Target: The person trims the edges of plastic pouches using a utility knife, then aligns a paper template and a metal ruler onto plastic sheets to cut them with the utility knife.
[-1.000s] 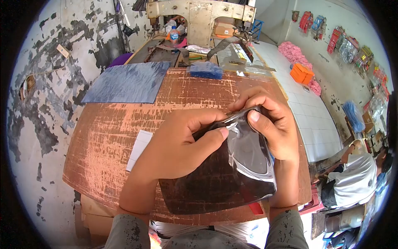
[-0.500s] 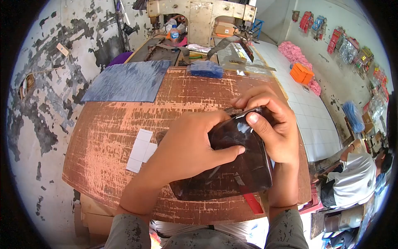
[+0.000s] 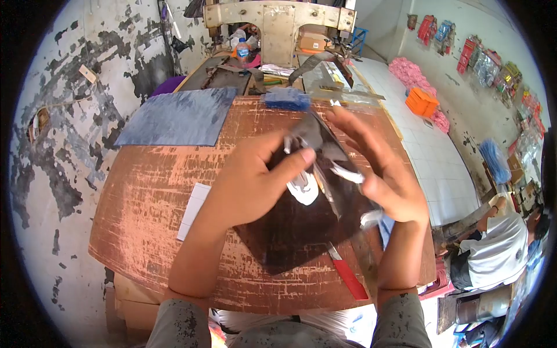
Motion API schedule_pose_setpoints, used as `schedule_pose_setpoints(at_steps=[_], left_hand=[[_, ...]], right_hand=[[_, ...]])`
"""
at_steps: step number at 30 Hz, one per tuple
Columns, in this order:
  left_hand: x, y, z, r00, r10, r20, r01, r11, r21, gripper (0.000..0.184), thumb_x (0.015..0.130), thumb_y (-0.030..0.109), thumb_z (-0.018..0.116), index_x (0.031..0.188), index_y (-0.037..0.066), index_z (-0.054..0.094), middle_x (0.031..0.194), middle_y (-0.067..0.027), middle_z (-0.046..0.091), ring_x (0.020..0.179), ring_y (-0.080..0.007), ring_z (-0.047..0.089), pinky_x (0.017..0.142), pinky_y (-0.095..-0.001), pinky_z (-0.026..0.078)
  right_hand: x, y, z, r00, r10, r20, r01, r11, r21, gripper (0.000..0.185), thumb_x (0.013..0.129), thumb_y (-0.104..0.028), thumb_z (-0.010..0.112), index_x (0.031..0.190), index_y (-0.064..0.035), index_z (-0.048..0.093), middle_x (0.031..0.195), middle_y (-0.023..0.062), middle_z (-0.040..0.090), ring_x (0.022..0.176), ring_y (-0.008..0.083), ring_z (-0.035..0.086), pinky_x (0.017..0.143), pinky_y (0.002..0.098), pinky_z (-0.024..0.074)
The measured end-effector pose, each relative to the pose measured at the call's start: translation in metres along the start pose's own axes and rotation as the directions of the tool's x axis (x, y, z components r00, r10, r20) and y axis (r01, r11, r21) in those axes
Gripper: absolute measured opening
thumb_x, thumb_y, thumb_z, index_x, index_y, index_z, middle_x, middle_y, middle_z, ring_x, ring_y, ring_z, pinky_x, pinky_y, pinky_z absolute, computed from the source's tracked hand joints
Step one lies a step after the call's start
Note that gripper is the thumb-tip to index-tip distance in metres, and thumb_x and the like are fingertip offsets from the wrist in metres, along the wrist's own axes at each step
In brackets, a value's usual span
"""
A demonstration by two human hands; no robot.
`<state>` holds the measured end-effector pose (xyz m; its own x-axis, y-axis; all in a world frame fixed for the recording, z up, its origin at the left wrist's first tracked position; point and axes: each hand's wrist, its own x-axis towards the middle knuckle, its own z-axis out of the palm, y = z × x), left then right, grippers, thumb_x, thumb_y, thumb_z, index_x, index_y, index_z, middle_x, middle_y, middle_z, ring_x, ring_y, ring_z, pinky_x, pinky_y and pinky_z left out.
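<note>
By the left hand (image 3: 246,182), a glossy, dark, see-through plastic sheet (image 3: 284,238) was gripped between thumb and fingers. At its right edge the right hand (image 3: 397,188) was held with fingers spread and blurred; whether contact was made could not be told. The dark sheet was held between both hands, nearer the left, its long axis seemingly slanted from the fingertips back toward the body. Just nearside of it, toward the right forearm, a slim red-handled blade (image 3: 350,280) was left bare on the scuffed brown tabletop (image 3: 139,232). Beside the left forearm, a white paper card (image 3: 192,211) was partly covered. Beyond the fingertips, a stack of blue plastic pieces (image 3: 286,101) was seen
</note>
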<state>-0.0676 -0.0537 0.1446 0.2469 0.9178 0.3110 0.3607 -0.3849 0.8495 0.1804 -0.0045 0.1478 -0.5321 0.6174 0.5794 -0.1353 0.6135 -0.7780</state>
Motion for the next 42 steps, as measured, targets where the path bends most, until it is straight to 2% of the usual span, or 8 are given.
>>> schedule_pose_setpoints(at_steps=[2,4,6,10,18,25,31,42], left_hand=[[0.005,-0.003,0.003,0.954,0.021,-0.299,-0.128,0.931,-0.342,0.027,0.106,0.024,0.069,0.114,-0.002,0.069,0.092,-0.0049,0.075,0.08,-0.0111,0.066,0.073,-0.0301,0.053],[0.007,-0.009,-0.006,0.97,0.016,-0.243,-0.11,0.919,-0.379,0.028,0.108,0.023,0.067,0.122,-0.002,0.066,0.107,-0.0039,0.075,0.092,-0.0105,0.067,0.083,-0.0301,0.054],[0.009,-0.012,-0.008,0.974,-0.056,-0.217,-0.077,0.827,-0.557,0.031,0.107,0.021,0.069,0.126,-0.002,0.065,0.115,-0.0052,0.073,0.104,-0.01,0.066,0.093,-0.031,0.052],[0.009,-0.017,-0.01,0.983,-0.103,-0.15,-0.06,0.595,-0.802,0.042,0.103,0.014,0.066,0.141,-0.001,0.059,0.129,-0.0092,0.069,0.107,-0.0142,0.068,0.094,-0.0333,0.055],[-0.001,0.001,0.003,0.96,0.044,-0.276,-0.144,0.924,-0.354,0.031,0.099,0.015,0.075,0.124,-0.002,0.07,0.112,-0.0062,0.077,0.098,-0.0142,0.07,0.089,-0.0325,0.056],[0.001,0.0,0.009,0.9,0.062,-0.431,-0.207,0.932,-0.299,0.026,0.098,0.018,0.076,0.115,-0.001,0.073,0.102,-0.0058,0.077,0.092,-0.0124,0.069,0.084,-0.0319,0.055],[-0.004,-0.005,0.003,0.962,-0.041,-0.271,-0.092,0.883,-0.461,0.02,0.091,0.005,0.067,0.109,-0.001,0.073,0.094,-0.0026,0.074,0.084,-0.0099,0.064,0.076,-0.0304,0.052],[0.003,0.003,0.012,0.921,-0.05,-0.386,-0.137,0.887,-0.441,0.043,0.111,0.039,0.061,0.097,0.001,0.073,0.083,0.0049,0.066,0.079,-0.0055,0.054,0.071,-0.0287,0.046]], right_hand=[[-0.002,-0.003,-0.012,0.994,0.008,0.109,0.023,0.96,-0.28,0.085,0.093,-0.035,0.084,0.16,0.0,0.045,0.157,0.0173,0.053,0.145,0.0293,0.05,0.123,0.0421,0.0357],[-0.002,-0.005,-0.013,0.992,0.042,0.118,0.019,0.879,-0.477,0.09,0.089,-0.034,0.089,0.16,-0.0019,0.045,0.158,0.0154,0.051,0.144,0.0285,0.051,0.12,0.0416,0.0398],[0.003,-0.009,-0.014,0.94,0.292,-0.177,-0.331,0.906,-0.264,0.085,0.088,-0.024,0.09,0.159,-0.004,0.048,0.152,0.0145,0.057,0.135,0.0252,0.058,0.111,0.0387,0.0481],[0.007,0.008,-0.021,0.959,0.213,-0.188,-0.247,0.952,-0.18,0.06,0.092,-0.012,0.085,0.146,-0.0024,0.061,0.14,0.0117,0.065,0.125,0.017,0.061,0.102,0.0346,0.0518],[0.014,0.001,-0.011,0.928,-0.325,-0.183,0.198,0.845,-0.497,0.043,0.091,-0.008,0.078,0.132,0.0006,0.067,0.137,0.0149,0.064,0.135,0.0278,0.057,0.117,0.0397,0.039],[0.011,-0.003,-0.005,0.922,-0.303,-0.242,0.137,0.838,-0.528,0.041,0.093,-0.012,0.078,0.131,0.0011,0.068,0.136,0.0147,0.065,0.133,0.0279,0.058,0.116,0.0399,0.0402],[0.01,-0.005,-0.008,0.922,-0.22,-0.319,0.064,0.898,-0.434,0.038,0.098,-0.013,0.074,0.132,0.0019,0.067,0.135,0.013,0.065,0.13,0.0243,0.058,0.114,0.0376,0.0404],[0.007,-0.005,-0.008,0.933,-0.166,-0.32,0.046,0.936,-0.35,0.04,0.1,-0.015,0.073,0.135,0.0026,0.066,0.137,0.0123,0.064,0.131,0.0219,0.057,0.114,0.0363,0.0395]])
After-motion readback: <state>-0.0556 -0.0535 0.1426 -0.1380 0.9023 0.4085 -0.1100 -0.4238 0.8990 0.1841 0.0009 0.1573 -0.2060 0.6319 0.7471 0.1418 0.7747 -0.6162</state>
